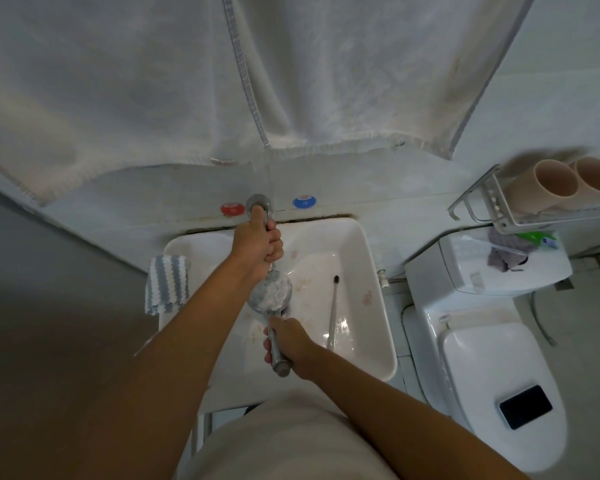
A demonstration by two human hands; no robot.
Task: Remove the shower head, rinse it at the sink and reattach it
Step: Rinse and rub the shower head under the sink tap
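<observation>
The chrome shower head (270, 292) lies face up over the white sink (364, 271), its round plate covered in white foam or splashing water. My right hand (288, 341) is shut on the shower head's metal handle near the sink's front edge. My left hand (258, 242) is wrapped around the chrome faucet (257, 202) at the back of the sink, thumb on top, just above the shower head. A toothbrush (334, 313) lies in the basin to the right of the head.
A striped blue-and-white cloth (167, 284) hangs over the sink's left rim. Red (231, 208) and blue (303, 202) tap markers flank the faucet. White towels hang above. A toilet (482, 341) with a black phone (525, 406) on its lid stands right, under a rack holding two cups (555, 181).
</observation>
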